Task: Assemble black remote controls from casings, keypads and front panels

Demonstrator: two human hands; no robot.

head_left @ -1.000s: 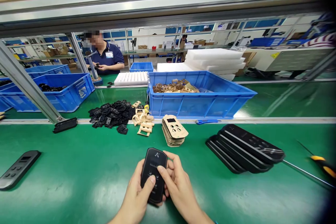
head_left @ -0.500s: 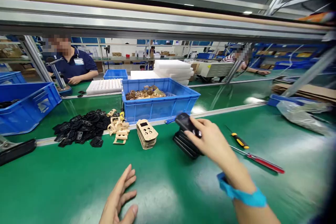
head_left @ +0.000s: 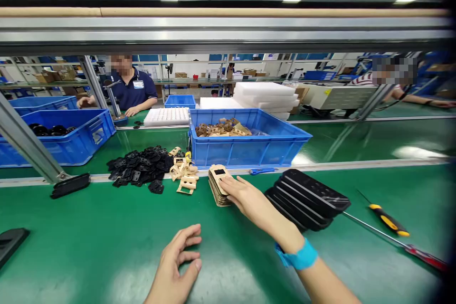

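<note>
My right hand [head_left: 251,202] reaches onto a stack of beige cut-out panels [head_left: 220,197], its fingers stretched over the top panel and touching it. A blue band [head_left: 297,255] circles that wrist. Beside the forearm stands a leaning stack of black covers [head_left: 309,194] with rounded ends. My left hand [head_left: 178,263] hovers low over the green bench, fingers bent and apart, holding nothing. Loose beige pieces [head_left: 185,175] lie left of the panel stack, next to a heap of small black plates [head_left: 144,166].
A blue bin [head_left: 249,152] of brown and beige parts stands behind the stacks. Another blue bin [head_left: 71,147] holds black parts. At right lie a yellow-black screwdriver [head_left: 388,219] and a red-handled screwdriver [head_left: 423,256]. A metal post [head_left: 32,137] rises at left. A co-worker [head_left: 130,86] sits opposite.
My right hand has let go of a black cover on the black stack and moved left to the beige panels. My view has turned right. The left hand stays low, its fingers more bent.
</note>
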